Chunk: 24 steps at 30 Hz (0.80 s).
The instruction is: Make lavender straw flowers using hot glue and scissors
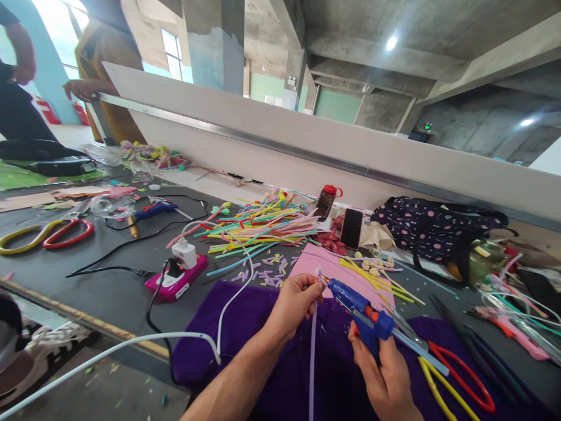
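Note:
My left hand (pixel 302 298) pinches the top of a lilac pipe cleaner (pixel 312 362), whose stem hangs straight down. My right hand (pixel 381 368) is wrapped round the handle of a blue hot glue gun (pixel 353 301). A clear glue stick (pixel 423 351) pokes out of the gun's rear. The gun's nozzle points left and is at the pipe cleaner's tip, by my left fingertips; whether they touch I cannot tell. Below both hands lies a purple cloth (pixel 228 316), and behind them a pink sheet (pixel 318 263). Short lilac pieces (pixel 267 272) are scattered just beyond the cloth.
A heap of coloured pipe cleaners (pixel 263 225) lies mid-table. Red-and-yellow scissors (pixel 460 374) rest at right, more scissors (pixel 65 231) at left. A magenta power strip (pixel 177 280) has cords trailing. A bottle (pixel 326 202), phone (pixel 351 228) and dotted bag (pixel 433 228) stand behind. People stand back left.

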Each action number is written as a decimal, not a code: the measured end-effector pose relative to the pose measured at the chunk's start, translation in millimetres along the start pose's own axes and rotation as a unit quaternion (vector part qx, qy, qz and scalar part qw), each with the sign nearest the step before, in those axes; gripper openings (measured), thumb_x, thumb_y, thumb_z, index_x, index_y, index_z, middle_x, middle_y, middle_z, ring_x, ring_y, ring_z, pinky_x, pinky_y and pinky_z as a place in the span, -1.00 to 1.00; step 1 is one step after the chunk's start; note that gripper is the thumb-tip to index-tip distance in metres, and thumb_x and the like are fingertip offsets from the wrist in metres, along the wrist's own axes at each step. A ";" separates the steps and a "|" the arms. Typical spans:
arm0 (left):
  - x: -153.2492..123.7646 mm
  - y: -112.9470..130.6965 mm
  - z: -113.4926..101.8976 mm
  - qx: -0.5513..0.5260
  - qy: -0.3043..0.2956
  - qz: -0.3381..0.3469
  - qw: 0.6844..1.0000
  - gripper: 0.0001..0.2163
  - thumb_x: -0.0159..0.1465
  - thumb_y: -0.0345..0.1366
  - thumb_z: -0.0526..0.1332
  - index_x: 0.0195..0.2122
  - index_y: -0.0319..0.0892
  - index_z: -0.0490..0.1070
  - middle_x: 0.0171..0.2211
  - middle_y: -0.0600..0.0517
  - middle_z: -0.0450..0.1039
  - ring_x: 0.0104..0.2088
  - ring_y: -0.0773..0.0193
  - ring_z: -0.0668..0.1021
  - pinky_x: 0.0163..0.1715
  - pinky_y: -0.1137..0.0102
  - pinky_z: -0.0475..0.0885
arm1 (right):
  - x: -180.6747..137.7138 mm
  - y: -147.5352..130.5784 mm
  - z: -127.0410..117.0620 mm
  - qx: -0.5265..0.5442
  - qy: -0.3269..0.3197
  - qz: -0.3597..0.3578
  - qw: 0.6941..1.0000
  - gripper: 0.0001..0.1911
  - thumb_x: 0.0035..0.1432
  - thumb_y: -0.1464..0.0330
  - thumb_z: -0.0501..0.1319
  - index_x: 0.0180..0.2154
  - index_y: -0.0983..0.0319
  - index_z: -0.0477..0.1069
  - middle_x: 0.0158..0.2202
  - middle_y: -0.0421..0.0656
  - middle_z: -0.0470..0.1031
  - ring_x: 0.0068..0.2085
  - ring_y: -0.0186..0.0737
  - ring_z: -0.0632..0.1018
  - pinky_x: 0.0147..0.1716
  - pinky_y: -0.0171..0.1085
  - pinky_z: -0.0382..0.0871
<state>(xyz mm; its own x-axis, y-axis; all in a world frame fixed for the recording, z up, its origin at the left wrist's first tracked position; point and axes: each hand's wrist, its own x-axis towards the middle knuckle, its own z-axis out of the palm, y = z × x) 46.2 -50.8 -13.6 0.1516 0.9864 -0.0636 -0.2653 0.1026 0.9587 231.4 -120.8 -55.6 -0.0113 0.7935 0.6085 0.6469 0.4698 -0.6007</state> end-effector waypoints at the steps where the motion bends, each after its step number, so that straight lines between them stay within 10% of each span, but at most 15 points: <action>1: 0.0 0.0 0.2 0.000 0.001 0.002 1.000 -0.73 0.03 -0.11 0.24 -0.55 -0.23 0.30 -0.67 0.12 0.34 -0.79 0.54 0.24 -0.81 0.60 0.04 | 0.7 -2.3 -0.1 0.006 -0.005 0.004 1.000 -0.69 0.06 0.12 0.15 -0.27 0.18 0.46 -0.36 -0.05 0.54 -0.33 -0.04 0.57 -0.38 -0.20 0.49; 9: 0.9 0.7 -2.4 -0.006 0.017 0.006 1.000 -0.75 0.03 -0.13 0.25 -0.55 -0.23 0.30 -0.67 0.13 0.35 -0.78 0.54 0.25 -0.81 0.60 0.06 | 2.5 -22.7 -4.1 0.167 0.008 0.169 0.971 -0.78 0.08 0.20 0.14 -0.32 0.20 0.42 -0.50 -0.16 0.48 -0.53 -0.24 0.46 -0.54 -0.30 0.39; 18: -0.7 7.8 -5.3 -0.061 0.006 0.035 0.998 -0.74 0.03 -0.14 0.25 -0.58 -0.24 0.29 -0.67 0.14 0.34 -0.79 0.56 0.22 -0.81 0.60 0.07 | -1.2 -1.4 -40.0 0.336 -0.006 0.401 0.852 -0.65 0.00 0.24 0.26 -0.17 0.21 0.29 -0.57 -0.30 0.35 -0.56 -0.35 0.35 -0.62 -0.39 0.25; 24: -2.1 8.6 -5.1 -0.068 0.000 0.043 0.997 -0.76 0.07 -0.18 0.24 -0.57 -0.24 0.29 -0.66 0.15 0.34 -0.78 0.57 0.22 -0.81 0.61 0.08 | -6.8 15.8 -31.3 0.266 -0.038 0.385 0.883 -0.41 0.05 0.21 0.22 0.09 0.19 0.11 -0.42 -0.25 0.40 -0.41 -0.27 0.45 -0.50 -0.35 0.33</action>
<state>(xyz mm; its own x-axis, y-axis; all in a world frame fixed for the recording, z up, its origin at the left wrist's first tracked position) 38.8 -51.4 -6.6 0.1227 0.9923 0.0167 -0.4031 0.0345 0.9145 265.6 -131.0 -53.0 0.2121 0.9710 -0.1106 0.0359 -0.1208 -0.9920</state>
